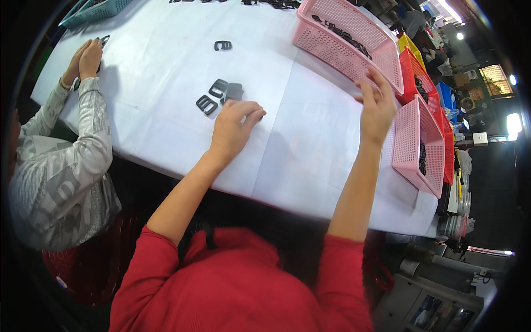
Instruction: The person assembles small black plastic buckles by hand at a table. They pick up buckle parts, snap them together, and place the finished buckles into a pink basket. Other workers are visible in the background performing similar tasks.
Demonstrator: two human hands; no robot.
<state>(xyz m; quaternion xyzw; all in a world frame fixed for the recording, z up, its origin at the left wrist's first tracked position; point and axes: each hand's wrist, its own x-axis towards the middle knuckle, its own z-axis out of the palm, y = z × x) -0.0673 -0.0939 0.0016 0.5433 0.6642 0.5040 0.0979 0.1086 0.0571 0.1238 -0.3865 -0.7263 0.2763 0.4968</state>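
Buckles (207, 104), black and slanted, lie on the white table (166, 110) just beside the left hand (237, 124), which hides the near end of a dark grey piece (234, 91); neither its long axis nor that hand's grip can be told. Beyond, a lone buckle (223, 45) lies lengthwise left to right. The right hand (377, 108), slightly blurred, hangs loosely open by a pink basket (326, 47).

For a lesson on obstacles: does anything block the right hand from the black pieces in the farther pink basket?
Only the basket's near wall visibly stands between the right hand and the black pieces.
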